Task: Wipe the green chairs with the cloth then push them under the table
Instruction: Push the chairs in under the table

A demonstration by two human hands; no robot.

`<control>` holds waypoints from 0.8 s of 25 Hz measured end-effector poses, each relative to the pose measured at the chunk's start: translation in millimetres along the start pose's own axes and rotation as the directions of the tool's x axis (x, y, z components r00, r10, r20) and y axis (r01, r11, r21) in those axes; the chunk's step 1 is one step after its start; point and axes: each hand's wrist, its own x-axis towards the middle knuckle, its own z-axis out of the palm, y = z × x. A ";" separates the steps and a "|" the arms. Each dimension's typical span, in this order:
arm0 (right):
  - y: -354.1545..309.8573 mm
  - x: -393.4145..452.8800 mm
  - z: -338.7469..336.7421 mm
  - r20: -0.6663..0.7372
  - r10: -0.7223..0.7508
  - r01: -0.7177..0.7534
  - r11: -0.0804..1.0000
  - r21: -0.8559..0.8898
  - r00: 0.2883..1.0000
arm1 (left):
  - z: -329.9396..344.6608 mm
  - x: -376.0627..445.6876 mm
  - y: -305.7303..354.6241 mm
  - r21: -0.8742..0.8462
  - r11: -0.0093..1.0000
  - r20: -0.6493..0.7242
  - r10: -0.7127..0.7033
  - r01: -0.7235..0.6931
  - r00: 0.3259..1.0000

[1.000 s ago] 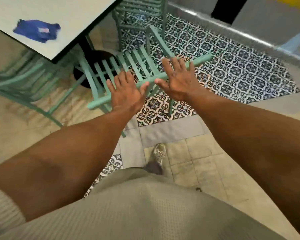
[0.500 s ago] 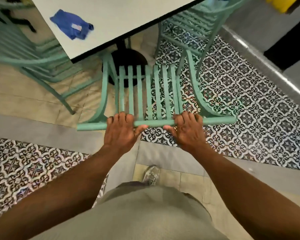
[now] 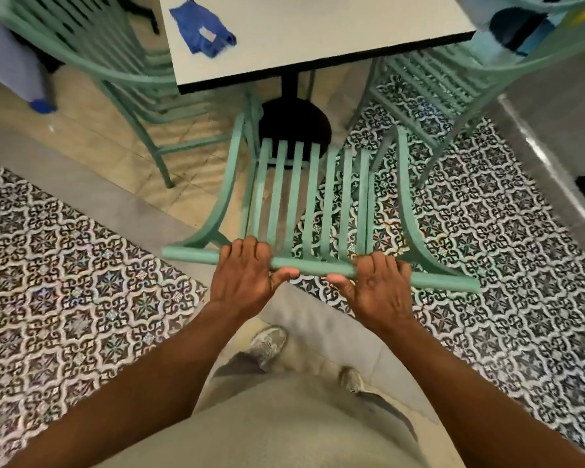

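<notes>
Green chair point(image 3: 304, 197) faces the desk point(image 3: 318, 38), seat front at its edge, left hand point(image 3: 242, 276) and right hand point(image 3: 377, 287) both clamped on its top rail, blue cloth point(image 3: 201, 28) on desk.

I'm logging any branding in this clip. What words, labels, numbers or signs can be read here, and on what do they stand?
None can be read.
Blue cloth on the white table: a small pale tag, too blurred to read.
Green chair held by both hands: no lettering visible.
</notes>
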 end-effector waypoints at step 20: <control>127.4 -42.4 -13.0 -0.065 -0.322 0.325 0.945 0.045 0.945 | 10.7 -65.8 158.2 0.044 0.965 -0.058 -0.255 0.258 0.965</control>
